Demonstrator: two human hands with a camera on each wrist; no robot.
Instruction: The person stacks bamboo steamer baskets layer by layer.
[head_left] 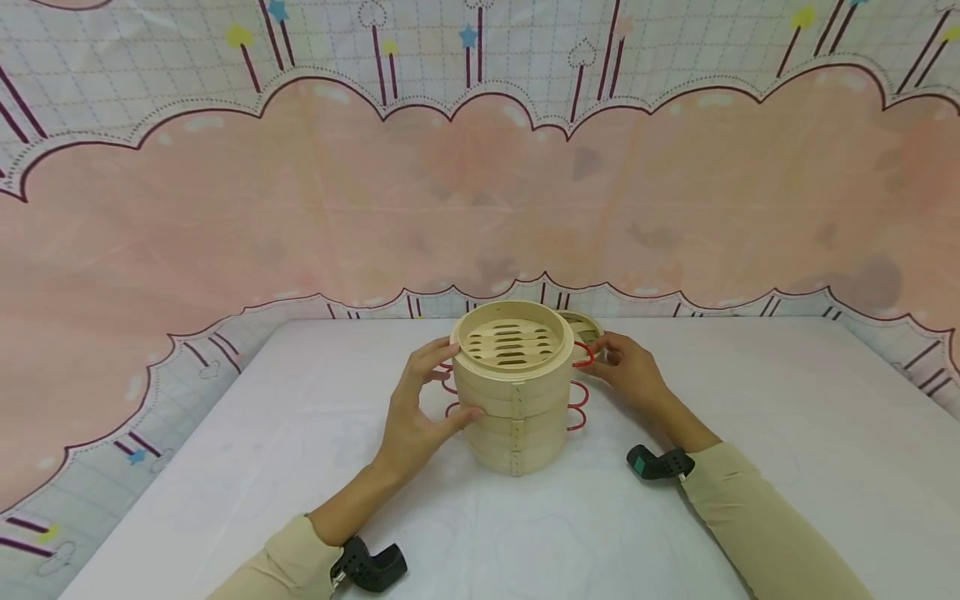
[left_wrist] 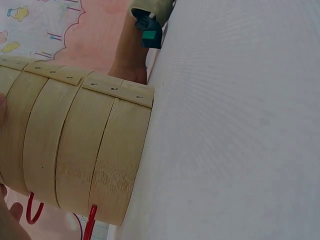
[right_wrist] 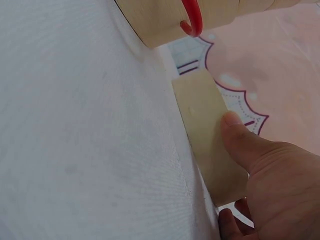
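Bamboo steamer stack (head_left: 514, 392) sits mid white table (head_left: 300, 467), top tier open w/ slats showing. My left hand (head_left: 420, 412) cups its side, fingers spread. My right hand (head_left: 626, 371) pinches the lid (head_left: 581, 325) lying behind the stack by the red handles (head_left: 579, 392).

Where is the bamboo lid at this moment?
In the head view the lid lies on the white table, right behind the steamer stack, on its right side, next to the right hand.

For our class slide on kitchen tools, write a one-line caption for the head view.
Two hands, left hand and right hand, flank a bamboo steamer stack.
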